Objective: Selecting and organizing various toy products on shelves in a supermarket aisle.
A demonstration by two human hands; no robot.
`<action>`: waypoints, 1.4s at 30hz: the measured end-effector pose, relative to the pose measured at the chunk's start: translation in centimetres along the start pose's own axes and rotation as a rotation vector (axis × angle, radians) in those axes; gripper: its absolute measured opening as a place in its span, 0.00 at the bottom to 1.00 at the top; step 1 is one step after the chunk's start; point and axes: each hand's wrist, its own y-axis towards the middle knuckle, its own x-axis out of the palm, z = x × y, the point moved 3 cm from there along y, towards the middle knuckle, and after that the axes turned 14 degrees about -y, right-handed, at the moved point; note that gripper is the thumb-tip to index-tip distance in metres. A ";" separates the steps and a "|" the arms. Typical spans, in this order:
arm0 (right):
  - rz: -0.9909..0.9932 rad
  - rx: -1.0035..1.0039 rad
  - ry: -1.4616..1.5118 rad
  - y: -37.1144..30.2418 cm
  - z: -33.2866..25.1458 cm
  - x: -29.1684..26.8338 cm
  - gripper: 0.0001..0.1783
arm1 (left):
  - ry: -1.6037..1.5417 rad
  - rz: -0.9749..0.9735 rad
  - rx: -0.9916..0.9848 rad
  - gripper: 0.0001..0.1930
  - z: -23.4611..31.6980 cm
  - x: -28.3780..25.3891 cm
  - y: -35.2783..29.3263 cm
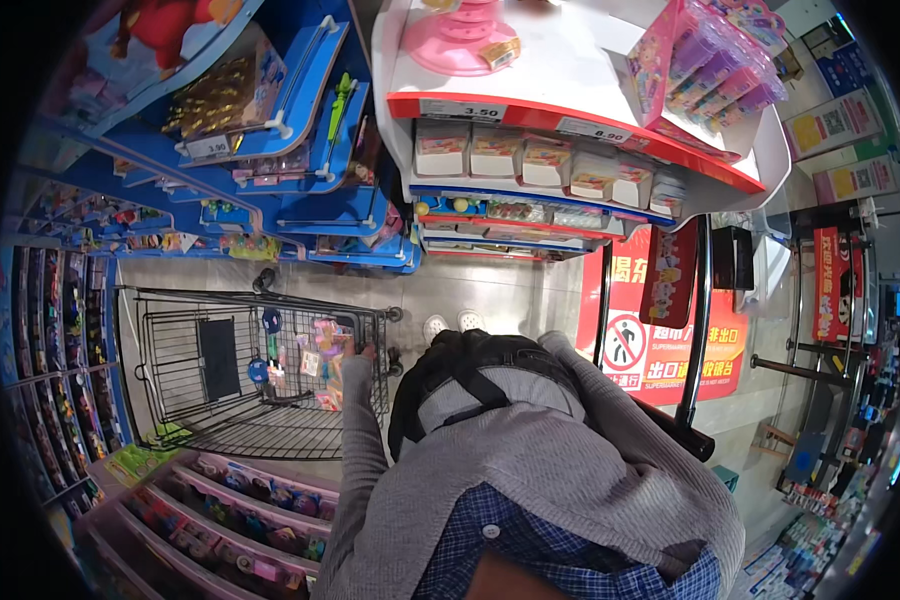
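To my left stands a black wire shopping cart [255, 440]. My left hand [360, 357] is at its near end, fingers closed over the rim. Colourful packaged goods [328, 375] lie inside the cart beside that hand. Two blue round shapes [259, 371] show through or in the basket; what they are I cannot make out. My right arm, in a grey knit sleeve [610, 415], reaches forward along my right side. Its hand [546, 341] is barely visible at the cuff, so its fingers cannot be read. A black bag [470, 365] sits at my front.
Ahead is a white and red shelf unit [540, 85] with boxed goods and a pink stand [460, 45]. Blue toy shelves [310, 180] run ahead left, pink shelves [230, 535] behind the cart. Black rails [698, 330] and a red sign [660, 350] stand to the right.
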 end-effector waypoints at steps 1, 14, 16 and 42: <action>-0.010 -0.016 0.001 0.8 -0.4 -0.8 0.13 | -0.009 0.008 -0.005 0.17 0.1 -0.1 0.0; 0.049 -0.114 0.003 1.4 -0.7 -6.1 0.12 | 0.408 -0.006 0.353 0.26 -0.6 0.8 1.2; 0.020 -0.091 -0.078 1.4 -0.4 -8.5 0.12 | 0.508 0.052 0.401 0.26 -1.7 0.9 1.7; 0.428 0.237 0.339 10.7 9.7 -24.9 0.22 | 0.488 0.035 0.041 0.23 0.4 12.1 -5.1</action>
